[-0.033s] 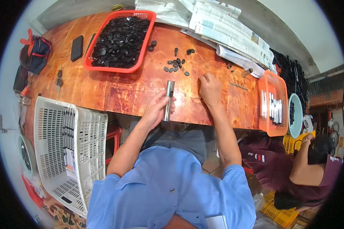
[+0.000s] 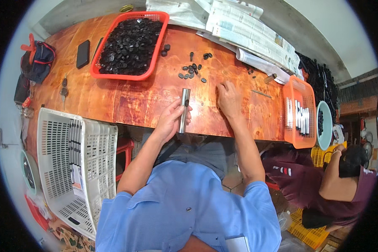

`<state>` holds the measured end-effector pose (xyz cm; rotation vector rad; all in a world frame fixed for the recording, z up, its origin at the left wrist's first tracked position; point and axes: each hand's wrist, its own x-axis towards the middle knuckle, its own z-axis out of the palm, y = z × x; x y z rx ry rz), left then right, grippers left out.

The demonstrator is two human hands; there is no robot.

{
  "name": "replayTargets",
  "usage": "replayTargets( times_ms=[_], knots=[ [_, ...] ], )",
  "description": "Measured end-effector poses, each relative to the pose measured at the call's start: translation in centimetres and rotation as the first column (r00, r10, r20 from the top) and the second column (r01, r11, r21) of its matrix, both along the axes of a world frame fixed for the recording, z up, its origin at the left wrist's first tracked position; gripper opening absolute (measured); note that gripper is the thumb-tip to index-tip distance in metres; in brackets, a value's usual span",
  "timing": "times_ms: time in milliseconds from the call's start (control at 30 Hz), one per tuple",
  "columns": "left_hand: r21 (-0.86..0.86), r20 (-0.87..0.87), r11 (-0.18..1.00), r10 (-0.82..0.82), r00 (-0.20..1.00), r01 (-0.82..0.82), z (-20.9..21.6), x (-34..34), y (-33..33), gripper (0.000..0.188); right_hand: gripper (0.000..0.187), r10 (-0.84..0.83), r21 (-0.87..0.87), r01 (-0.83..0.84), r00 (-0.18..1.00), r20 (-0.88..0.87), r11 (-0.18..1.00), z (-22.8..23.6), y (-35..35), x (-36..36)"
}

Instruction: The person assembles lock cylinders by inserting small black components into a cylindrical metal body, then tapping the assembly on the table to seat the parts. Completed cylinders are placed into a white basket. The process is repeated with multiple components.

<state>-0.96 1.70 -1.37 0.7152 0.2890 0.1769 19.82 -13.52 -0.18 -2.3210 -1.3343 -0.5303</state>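
- Left hand (image 2: pixel 170 119): closed around a grey metal tube (image 2: pixel 184 110), gripping its lower half. The tube points away from the person, its far end over the wooden table (image 2: pixel 126 101), its near end at the table's front edge.
- Right hand (image 2: pixel 228 99): lies palm down on the table, just right of the tube and apart from it. Fingers are bent, tips pressed to the wood. Holds nothing that can be seen; whether a small part sits under the fingertips cannot be told.
- Loose black caps (image 2: pixel 192 69): a small scatter on the table beyond both hands, near the tube's far end but not touching it.
- Red tray (image 2: pixel 157 46): far left part of the table, heaped with the same small black parts. A few strays lie just beside its right rim.
- Black phone (image 2: pixel 82 53): flat on the table left of the red tray.
- Newspapers (image 2: pixel 248 33): stacked along the far right edge of the table.
- Orange basket (image 2: pixel 300 138): right end of the table, holds a row of grey tubes.
- White crate (image 2: pixel 92 168): left of the person, below the table edge, with tubes lying inside.
- Another person (image 2: pixel 344 185): seated lower right, in a dark red shirt, well apart from both hands.
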Motion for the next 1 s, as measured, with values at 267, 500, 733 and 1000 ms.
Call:
replayTargets(
  times_ms=[267, 500, 733, 1000],
  knots=[
    [0.033, -0.043, 0.999, -0.036, 0.998, 0.037, 0.4, 0.2, 0.0, 0.035, 0.025, -0.023, 0.224, 0.164, 0.851, -0.525, 0.961, 1.1, -2.4, 2.2],
    [-0.107, -0.017, 0.989, -0.109, 0.994, 0.107, 2.0, 2.3, -1.9, 0.038, 0.028, -0.050, -0.097, 0.002, 0.869, -0.492, 0.995, 1.8, -1.3, 1.9],
    [-0.125, -0.057, 0.980, -0.161, 0.985, 0.153, 1.3, 2.2, -2.7, 0.045, 0.023, -0.104, -0.114, 0.054, 0.857, -0.504, 0.992, 3.4, -1.9, 0.2],
    [-0.121, -0.048, 0.981, -0.161, 0.986, 0.154, 0.9, 2.1, -2.8, 0.048, 0.024, -0.177, -0.153, 0.102, 0.747, -0.640, 0.983, 3.8, -2.0, -0.4]
  ],
)
